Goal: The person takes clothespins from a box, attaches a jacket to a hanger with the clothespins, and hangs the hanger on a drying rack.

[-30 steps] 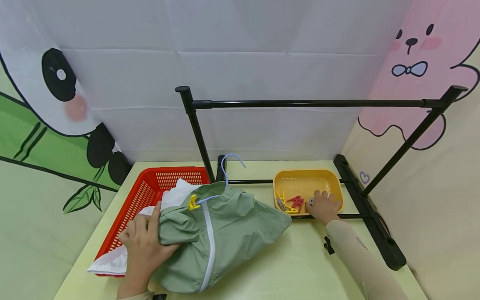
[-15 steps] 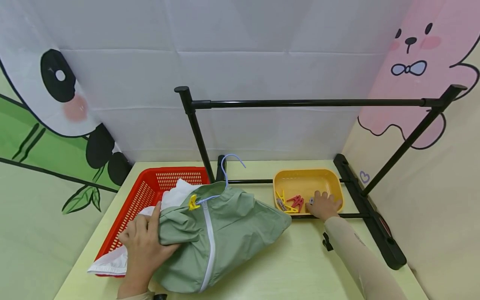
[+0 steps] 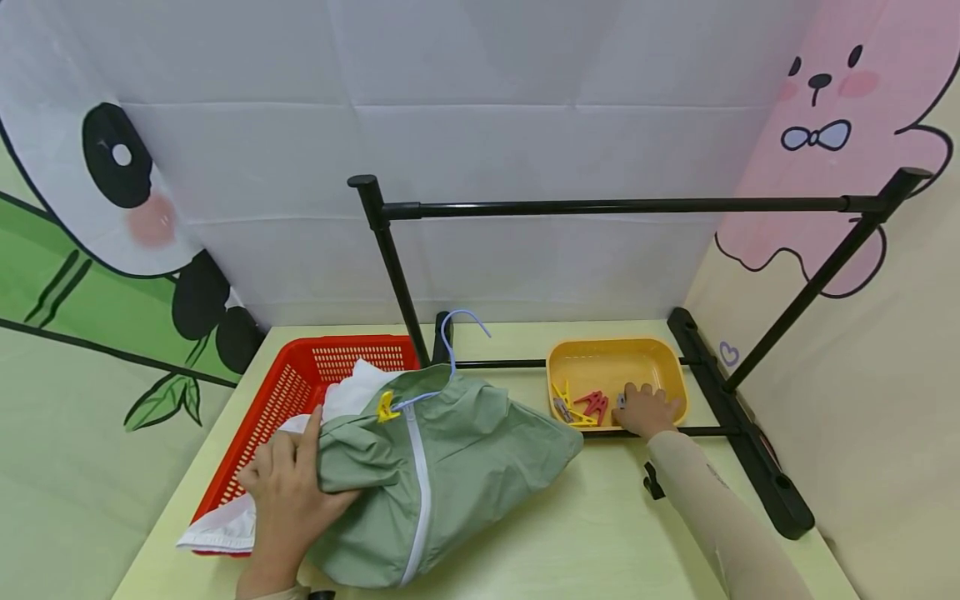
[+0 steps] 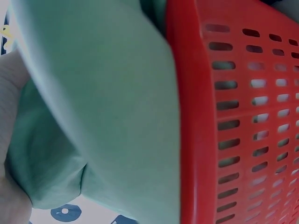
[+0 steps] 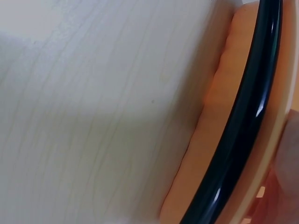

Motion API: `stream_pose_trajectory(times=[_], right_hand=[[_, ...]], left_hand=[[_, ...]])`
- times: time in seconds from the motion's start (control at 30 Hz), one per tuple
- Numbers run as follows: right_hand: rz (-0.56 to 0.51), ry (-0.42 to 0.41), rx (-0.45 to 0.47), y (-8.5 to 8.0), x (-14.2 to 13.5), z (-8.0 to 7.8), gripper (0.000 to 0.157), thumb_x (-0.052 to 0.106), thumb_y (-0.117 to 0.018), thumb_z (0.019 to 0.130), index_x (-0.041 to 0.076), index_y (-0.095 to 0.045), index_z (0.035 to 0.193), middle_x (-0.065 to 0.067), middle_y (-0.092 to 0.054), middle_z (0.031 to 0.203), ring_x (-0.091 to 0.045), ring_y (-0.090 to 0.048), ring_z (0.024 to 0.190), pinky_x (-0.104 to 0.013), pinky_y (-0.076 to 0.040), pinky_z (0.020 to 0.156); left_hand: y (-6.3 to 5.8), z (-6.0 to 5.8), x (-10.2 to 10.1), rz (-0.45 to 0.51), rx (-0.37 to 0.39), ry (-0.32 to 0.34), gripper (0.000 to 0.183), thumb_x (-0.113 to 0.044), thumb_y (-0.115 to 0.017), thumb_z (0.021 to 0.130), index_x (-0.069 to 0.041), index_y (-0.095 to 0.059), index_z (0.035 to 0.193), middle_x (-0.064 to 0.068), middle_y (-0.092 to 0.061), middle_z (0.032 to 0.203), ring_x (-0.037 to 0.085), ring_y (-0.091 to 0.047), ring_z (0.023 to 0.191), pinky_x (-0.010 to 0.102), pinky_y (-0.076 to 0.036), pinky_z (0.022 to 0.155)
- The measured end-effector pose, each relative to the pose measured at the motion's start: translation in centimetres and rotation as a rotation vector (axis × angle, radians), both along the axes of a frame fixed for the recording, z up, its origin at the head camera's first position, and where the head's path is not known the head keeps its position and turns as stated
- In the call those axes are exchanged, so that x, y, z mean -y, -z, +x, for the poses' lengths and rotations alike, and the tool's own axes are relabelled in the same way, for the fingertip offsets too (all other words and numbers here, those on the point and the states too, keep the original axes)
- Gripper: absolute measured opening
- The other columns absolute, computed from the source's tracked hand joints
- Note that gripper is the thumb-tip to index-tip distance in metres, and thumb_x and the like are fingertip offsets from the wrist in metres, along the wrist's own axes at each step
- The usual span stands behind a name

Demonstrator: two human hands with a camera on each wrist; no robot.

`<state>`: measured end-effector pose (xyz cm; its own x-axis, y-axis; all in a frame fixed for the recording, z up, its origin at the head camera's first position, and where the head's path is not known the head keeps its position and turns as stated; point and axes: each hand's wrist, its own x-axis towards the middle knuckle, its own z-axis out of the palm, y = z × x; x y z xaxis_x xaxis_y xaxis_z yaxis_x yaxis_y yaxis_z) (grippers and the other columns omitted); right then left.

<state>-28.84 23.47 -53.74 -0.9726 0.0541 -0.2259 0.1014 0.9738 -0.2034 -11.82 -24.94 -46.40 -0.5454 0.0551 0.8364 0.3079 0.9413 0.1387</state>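
Left hand on a green jacket, right hand in a yellow tray of clips

We see a sage-green fabric jacket with a pale zip (image 3: 465, 454) lying on the light wood-look desk (image 3: 585, 517), in front of the left part of a black tubular rack (image 3: 615, 206). A lavender-blue hanger (image 3: 452, 358) sits in its neck, hook upward, and a bright yellow clip (image 3: 386, 406) sits by the visible end of the hanger's arm.

The left hand (image 3: 288, 483) rests on the jacket's left side, its thumb spread across the cloth, away from the fingers. Just beside it we find a red perforated plastic basket (image 3: 288, 392) with white cloth (image 3: 225, 521) inside and spilling over its near corner; the left wrist view shows green fabric against the basket's rim.

The right hand (image 3: 647, 410) reaches into a shallow yellow plastic tray (image 3: 611, 354), near its front right corner. Its fingers point downward beside a small grey item (image 3: 621, 401); we cannot tell whether they pinch anything. To their left in the tray lie red clips (image 3: 595, 404) and yellow clips (image 3: 577, 419). The rack's lower front bar passes along the tray's near wall.
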Motion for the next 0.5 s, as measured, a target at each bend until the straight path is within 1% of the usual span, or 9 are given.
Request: stream_pose_trajectory(times=[0.17,0.4,0.5], right_hand=[[-0.010,-0.008,-0.001,0.02,0.03,-0.12,0.056,0.028,-0.061,0.092,-0.002,-0.049,0.137,-0.030,-0.049,0.122,-0.049,-0.045,0.107,-0.073,-0.022,0.096],[0.001,-0.030,-0.028,-0.01,-0.01,-0.33,0.050,0.022,-0.062,0.093,-0.002,-0.051,0.135,-0.030,-0.053,0.118,-0.049,-0.047,0.106,-0.073,-0.025,0.093],[0.006,-0.039,-0.034,-0.04,-0.03,-0.34,0.047,0.021,-0.062,0.094,-0.001,-0.052,0.134,-0.028,-0.055,0.118,-0.049,-0.047,0.107,-0.073,-0.026,0.093]], left_hand=[[-0.20,0.12,-0.05,0.004,0.012,0.005,0.094,-0.079,-0.039,0.083,-0.003,-0.053,0.138,0.022,-0.043,0.087,0.043,-0.035,0.075,0.055,-0.016,0.061],[-0.47,0.51,0.01,-0.015,0.073,0.012,0.098,-0.080,-0.039,0.085,-0.001,-0.050,0.141,0.023,-0.042,0.088,0.045,-0.036,0.076,0.055,-0.018,0.064],[-0.48,0.56,0.02,-0.022,0.082,0.014,0.098,-0.080,-0.038,0.085,0.000,-0.049,0.142,0.023,-0.043,0.088,0.045,-0.036,0.075,0.055,-0.018,0.064]])
